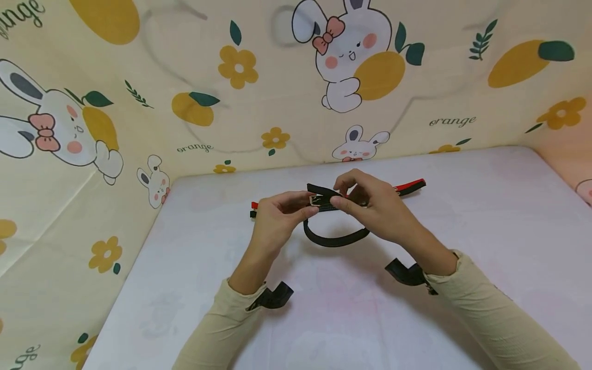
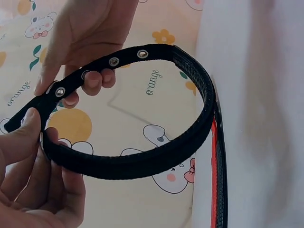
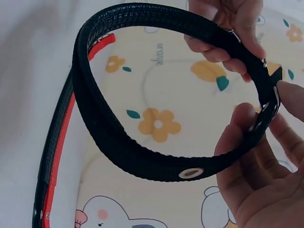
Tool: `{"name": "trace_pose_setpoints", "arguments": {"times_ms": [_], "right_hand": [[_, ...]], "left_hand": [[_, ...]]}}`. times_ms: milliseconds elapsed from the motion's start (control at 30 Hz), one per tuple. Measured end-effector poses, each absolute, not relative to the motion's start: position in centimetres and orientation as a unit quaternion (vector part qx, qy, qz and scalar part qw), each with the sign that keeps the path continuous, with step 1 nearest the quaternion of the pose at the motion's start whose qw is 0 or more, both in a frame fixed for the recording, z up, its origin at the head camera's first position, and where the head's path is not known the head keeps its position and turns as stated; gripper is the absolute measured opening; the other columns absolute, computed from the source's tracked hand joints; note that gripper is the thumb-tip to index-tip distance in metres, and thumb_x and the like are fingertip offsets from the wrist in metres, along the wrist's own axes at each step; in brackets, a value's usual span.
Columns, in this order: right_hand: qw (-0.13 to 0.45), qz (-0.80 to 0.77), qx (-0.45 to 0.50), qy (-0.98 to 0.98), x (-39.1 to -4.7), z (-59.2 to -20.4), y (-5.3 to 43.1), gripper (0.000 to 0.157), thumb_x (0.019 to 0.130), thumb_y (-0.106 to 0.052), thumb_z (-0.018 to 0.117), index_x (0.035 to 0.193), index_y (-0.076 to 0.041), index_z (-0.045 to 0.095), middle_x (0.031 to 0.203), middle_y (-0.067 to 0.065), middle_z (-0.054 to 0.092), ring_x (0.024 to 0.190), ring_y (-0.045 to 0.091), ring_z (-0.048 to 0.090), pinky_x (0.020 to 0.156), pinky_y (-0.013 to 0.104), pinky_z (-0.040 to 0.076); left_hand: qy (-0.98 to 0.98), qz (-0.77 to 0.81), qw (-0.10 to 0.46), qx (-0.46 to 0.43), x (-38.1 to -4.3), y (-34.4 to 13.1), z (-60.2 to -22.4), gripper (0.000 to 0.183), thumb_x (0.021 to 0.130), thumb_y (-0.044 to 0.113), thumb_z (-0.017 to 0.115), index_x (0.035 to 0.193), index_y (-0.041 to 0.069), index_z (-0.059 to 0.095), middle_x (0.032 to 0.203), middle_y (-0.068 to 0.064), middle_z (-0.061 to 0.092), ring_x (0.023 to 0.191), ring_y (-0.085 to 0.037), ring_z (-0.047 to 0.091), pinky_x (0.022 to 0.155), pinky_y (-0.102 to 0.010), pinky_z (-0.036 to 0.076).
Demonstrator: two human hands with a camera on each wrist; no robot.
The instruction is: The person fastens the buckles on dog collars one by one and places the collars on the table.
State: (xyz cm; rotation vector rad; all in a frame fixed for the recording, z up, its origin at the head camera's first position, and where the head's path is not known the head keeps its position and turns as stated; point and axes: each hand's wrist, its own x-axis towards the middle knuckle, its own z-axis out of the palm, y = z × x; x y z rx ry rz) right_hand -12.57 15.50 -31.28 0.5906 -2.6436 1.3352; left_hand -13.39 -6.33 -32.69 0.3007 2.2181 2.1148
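Both hands hold a black buckled collar (image 1: pixel 335 241), bent into a loop over the table. My left hand (image 1: pixel 276 216) pinches it by the metal buckle (image 1: pixel 315 200). Beside it, my right hand (image 1: pixel 381 205) pinches the strap, whose free end (image 1: pixel 319 189) sticks out past the buckle. Metal eyelets (image 2: pixel 114 61) line the strap in the left wrist view. The right wrist view shows the loop from the other side, with another eyelet (image 3: pixel 191 173) on the near part and the thumb (image 3: pixel 290 99) at the strap end.
Behind the hands, a red and black strap (image 1: pixel 410 187) lies on the white table (image 1: pixel 324 318); its other end (image 1: pixel 254 206) shows left of the left hand. A rabbit-and-orange printed cloth (image 1: pixel 277 92) hangs at the back and left. Black bands (image 1: pixel 273 297) stick out at both cuffs.
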Motion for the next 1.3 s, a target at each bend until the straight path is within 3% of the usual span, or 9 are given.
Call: {"name": "trace_pose_setpoints", "arguments": {"times_ms": [167, 433, 833, 1033, 1300], "right_hand": [[0.074, 0.432, 0.206, -0.875, -12.64, -31.35, 15.42, 0.027, 0.097, -0.034, 0.065, 0.124, -0.027, 0.064, 0.098, -0.006, 0.066, 0.075, 0.013, 0.064, 0.066, 0.027, 0.047], [0.068, 0.436, 0.201, -0.875, -12.67, -31.32, 15.35, 0.019, 0.097, -0.036, 0.065, 0.114, -0.027, 0.067, 0.102, -0.008, 0.068, 0.080, 0.010, 0.066, 0.070, 0.028, 0.049], [0.059, 0.429, 0.231, -0.871, -12.64, -31.54, 15.34, 0.019, 0.099, -0.029, 0.063, 0.118, -0.029, 0.066, 0.115, -0.009, 0.066, 0.085, 0.011, 0.067, 0.077, 0.029, 0.047], [0.059, 0.422, 0.228, -0.876, -12.70, -31.60, 15.28, 0.018, 0.098, -0.031, 0.064, 0.116, -0.030, 0.066, 0.114, -0.009, 0.066, 0.086, 0.012, 0.067, 0.078, 0.031, 0.048], [0.083, 0.416, 0.219, -0.879, -12.74, -31.75, 15.26, 0.016, 0.095, -0.034, 0.068, 0.110, -0.029, 0.069, 0.105, -0.009, 0.067, 0.078, 0.013, 0.060, 0.069, 0.026, 0.045]], "left_hand": [[0.719, 0.687, 0.015, 0.098, -13.45, -6.30, -32.78, 0.030, 0.081, 0.002, 0.080, 0.111, 0.001, 0.073, 0.103, -0.015, 0.074, 0.091, -0.013, 0.070, 0.082, -0.023, 0.057], [0.718, 0.688, 0.016, 0.104, -13.36, -6.30, -32.72, 0.028, 0.081, 0.002, 0.080, 0.109, 0.002, 0.074, 0.102, -0.014, 0.074, 0.091, -0.015, 0.071, 0.082, -0.023, 0.058], [0.739, 0.663, -0.007, 0.122, -13.62, -6.31, -32.90, 0.026, 0.084, 0.001, 0.076, 0.110, 0.000, 0.074, 0.105, -0.017, 0.074, 0.092, -0.013, 0.070, 0.082, -0.021, 0.056], [0.743, 0.658, -0.015, 0.120, -13.61, -6.35, -32.86, 0.025, 0.085, 0.003, 0.076, 0.110, 0.002, 0.074, 0.105, -0.016, 0.075, 0.093, -0.013, 0.071, 0.084, -0.022, 0.056], [0.742, 0.660, -0.016, 0.117, -13.54, -6.24, -32.76, 0.025, 0.085, 0.004, 0.077, 0.109, 0.003, 0.075, 0.105, -0.015, 0.075, 0.093, -0.014, 0.071, 0.083, -0.023, 0.057]]}}
